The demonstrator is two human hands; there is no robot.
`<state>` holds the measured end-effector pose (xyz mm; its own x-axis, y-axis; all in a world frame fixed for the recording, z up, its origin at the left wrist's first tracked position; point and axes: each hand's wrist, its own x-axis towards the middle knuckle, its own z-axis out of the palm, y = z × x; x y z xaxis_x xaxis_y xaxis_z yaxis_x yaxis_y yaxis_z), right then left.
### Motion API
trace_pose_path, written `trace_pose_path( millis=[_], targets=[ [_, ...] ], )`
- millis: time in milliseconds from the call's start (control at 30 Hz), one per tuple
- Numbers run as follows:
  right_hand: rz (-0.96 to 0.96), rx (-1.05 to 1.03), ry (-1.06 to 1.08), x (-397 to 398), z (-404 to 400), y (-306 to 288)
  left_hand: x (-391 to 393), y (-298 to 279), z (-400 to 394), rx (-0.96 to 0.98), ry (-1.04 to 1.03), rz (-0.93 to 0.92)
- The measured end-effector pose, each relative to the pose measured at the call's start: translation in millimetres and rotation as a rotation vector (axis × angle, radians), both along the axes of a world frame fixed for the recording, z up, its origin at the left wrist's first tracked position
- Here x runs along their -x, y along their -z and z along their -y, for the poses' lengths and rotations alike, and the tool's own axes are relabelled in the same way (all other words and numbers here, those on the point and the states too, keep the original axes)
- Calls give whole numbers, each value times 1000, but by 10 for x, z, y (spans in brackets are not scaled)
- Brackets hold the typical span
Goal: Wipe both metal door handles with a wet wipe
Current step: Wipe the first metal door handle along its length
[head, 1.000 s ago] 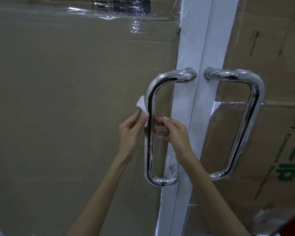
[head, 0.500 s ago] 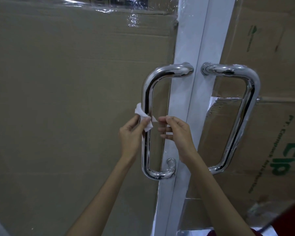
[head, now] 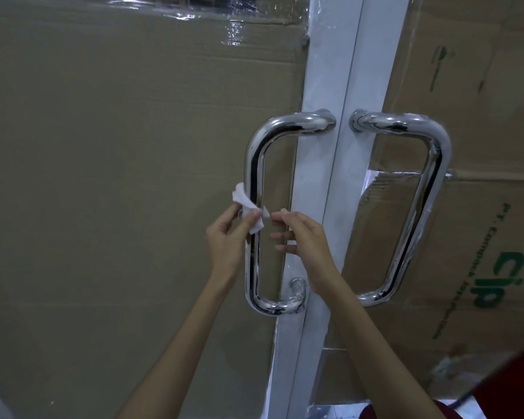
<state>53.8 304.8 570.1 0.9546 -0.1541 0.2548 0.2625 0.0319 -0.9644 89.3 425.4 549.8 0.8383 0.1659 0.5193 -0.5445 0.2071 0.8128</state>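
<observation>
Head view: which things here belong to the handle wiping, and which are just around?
Job:
left handle, wipe wrapped round its bar
right handle, untouched
left hand pinching the wipe
right hand pinching the wipe's other end

Just around:
cardboard covering the door panels
white door frame
clear tape up top

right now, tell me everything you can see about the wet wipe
The wet wipe is a small white sheet, crumpled and folded, thin and soft-looking. It is wrapped around the upright bar of the left door handle, about halfway down. One bunched end sticks out to the left of the bar, and a corner pokes out to the right. The left hand pinches it against the bar with thumb and fingers, while the right hand pinches the right corner. Whether it is damp cannot be seen.
</observation>
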Motion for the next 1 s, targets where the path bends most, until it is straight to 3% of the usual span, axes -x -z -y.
trace_pose_path(
  millis=[167, 267, 500, 667, 867, 1000],
  targets=[
    [39, -15, -42, 40, -101, 46, 34, 134, 89, 119, -253, -21],
    [74, -17, -50, 90, -90, 68, 111, 295, 80, -6, -365, 34],
    [64, -114, -158, 210, 83, 87, 383, 138, 146, -84, -14, -17],
    [62, -81, -137, 210, 297, 78, 404, 71, 111, -122, 193, -181],
    [91, -4, -121, 197, 378, 82, 428, -46, 111, -148, 271, -281],
    [114, 48, -111, 188, 371, 71, 396, -144, 118, -140, 227, -207]
  ],
)
